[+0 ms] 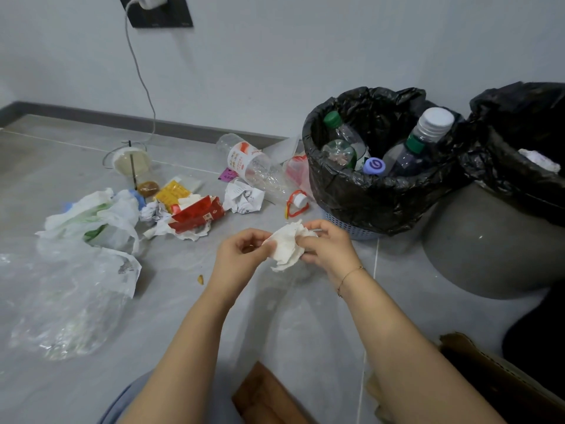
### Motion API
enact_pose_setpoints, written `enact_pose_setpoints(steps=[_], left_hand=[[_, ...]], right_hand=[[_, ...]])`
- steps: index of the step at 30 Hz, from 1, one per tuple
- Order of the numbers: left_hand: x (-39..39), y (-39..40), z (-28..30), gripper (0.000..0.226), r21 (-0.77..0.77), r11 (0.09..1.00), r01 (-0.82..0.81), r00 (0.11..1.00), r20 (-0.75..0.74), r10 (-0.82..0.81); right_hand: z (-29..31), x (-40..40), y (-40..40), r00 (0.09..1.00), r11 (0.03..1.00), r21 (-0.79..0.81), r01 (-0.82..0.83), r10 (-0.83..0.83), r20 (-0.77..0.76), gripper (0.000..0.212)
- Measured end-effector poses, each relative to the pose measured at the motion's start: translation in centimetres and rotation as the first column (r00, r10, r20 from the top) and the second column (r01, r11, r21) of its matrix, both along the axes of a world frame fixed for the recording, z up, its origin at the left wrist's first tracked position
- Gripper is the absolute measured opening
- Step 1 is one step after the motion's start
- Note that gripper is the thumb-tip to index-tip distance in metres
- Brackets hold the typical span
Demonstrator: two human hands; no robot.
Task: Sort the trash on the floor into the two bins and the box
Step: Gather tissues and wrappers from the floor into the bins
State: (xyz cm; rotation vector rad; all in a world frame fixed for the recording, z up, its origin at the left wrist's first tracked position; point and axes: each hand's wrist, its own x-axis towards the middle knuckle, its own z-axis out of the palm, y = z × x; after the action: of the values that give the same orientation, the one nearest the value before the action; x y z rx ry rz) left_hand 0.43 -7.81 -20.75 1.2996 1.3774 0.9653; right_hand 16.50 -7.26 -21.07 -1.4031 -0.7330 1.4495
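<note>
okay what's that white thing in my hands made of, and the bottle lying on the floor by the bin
The white wad, pinched by both the left hand and the right hand, looks like soft matte tissue paper: crumpled, with limp ragged edges. The bottle looks like clear glossy thin plastic: see-through, dented, with a printed label.

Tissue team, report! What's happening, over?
Left hand and right hand both pinch the crumpled tissue above the floor. Bottle bin just beyond. Nothing blocking.
</note>
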Motion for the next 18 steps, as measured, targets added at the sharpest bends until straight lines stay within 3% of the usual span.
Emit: enact_pose_setpoints(steps=[3,6,9,15,18], left_hand=[[0.2,0.3,-0.2,0.006,-0.007,1.0,-0.022,1.0,-0.004,0.022],[0.5,0.4,-0.4,0.005,0.004,1.0,-0.017,0.999,-0.036,0.018],[0.6,0.6,-0.5,0.005,0.004,1.0,-0.015,0.999,-0.034,0.015],[0.6,1.2,-1.0,0.004,-0.023,0.999,0.039,0.998,-0.053,-0.04],[0.3,1.8,-0.9,0.018,-0.017,0.999,0.047,0.998,-0.029,-0.048]], right_hand=[[0.5,0.0,-0.1,0.982,0.996,-0.084,0.028,-0.043,-0.184,0.01],[0.2,-0.1,0.1,0.971,0.994,-0.113,-0.002,-0.025,-0.239,0.022],[-0.2,-0.2,0.1,0.985,0.997,-0.076,0.012,-0.025,-0.168,0.027],[-0.8,-0.5,0.6,0.992,0.993,-0.023,0.117,-0.118,-0.042,0.013],[-1.6,-0.4,0.7,0.966,0.977,0.049,0.208,-0.213,0.148,0.017]])
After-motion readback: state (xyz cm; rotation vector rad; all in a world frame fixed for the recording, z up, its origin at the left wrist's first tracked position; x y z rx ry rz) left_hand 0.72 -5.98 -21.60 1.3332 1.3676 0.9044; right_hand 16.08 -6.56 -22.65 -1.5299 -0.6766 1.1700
